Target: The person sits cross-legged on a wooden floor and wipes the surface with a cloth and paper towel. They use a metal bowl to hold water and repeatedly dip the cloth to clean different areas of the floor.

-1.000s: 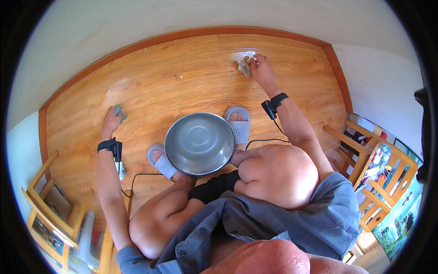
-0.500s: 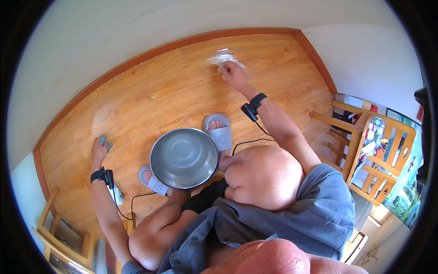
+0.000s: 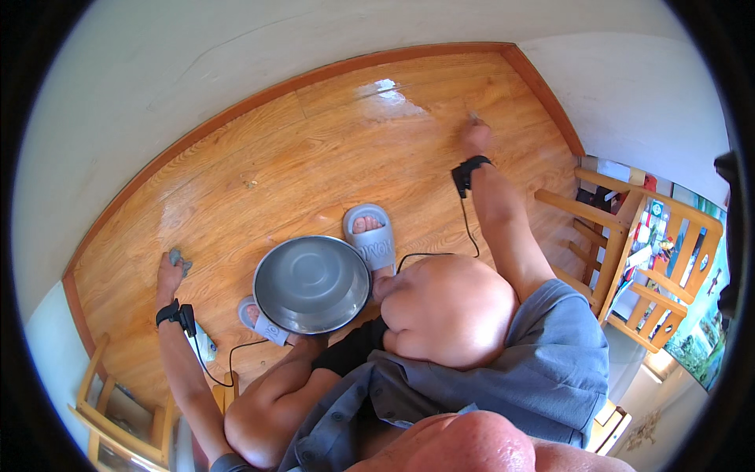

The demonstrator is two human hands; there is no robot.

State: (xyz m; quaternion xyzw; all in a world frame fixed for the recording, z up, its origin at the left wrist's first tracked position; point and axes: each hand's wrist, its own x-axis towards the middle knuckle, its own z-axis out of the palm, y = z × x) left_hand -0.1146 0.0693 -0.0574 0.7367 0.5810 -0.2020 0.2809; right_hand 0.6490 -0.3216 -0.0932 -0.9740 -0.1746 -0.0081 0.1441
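My left hand [image 3: 168,275] is closed round a crumpled grey cloth [image 3: 179,262] at the left of the wooden floor [image 3: 259,149]. Far to the right, my right hand [image 3: 476,138] reaches low over the boards, blurred, its fingers curled. A small greyish bit shows at its fingertips, too smeared to name. Left of that hand, a shiny wet-looking patch [image 3: 391,96] lies on the floor near the far skirting. A round grey metal basin [image 3: 313,283] stands in front of me, between my slippered feet.
A brown skirting board [image 3: 330,71] runs below the white wall. Wooden slatted furniture [image 3: 605,228] stands at the right, and a wooden chair [image 3: 118,425] at the lower left. Black cables [image 3: 472,228] hang from my wrist straps. A small pale crumb-like spot [image 3: 250,184] is on the floor.
My right hand has swept rightward from the shiny patch, leaving it uncovered. My left hand stays nearly in place with the cloth. The view has shifted slightly.
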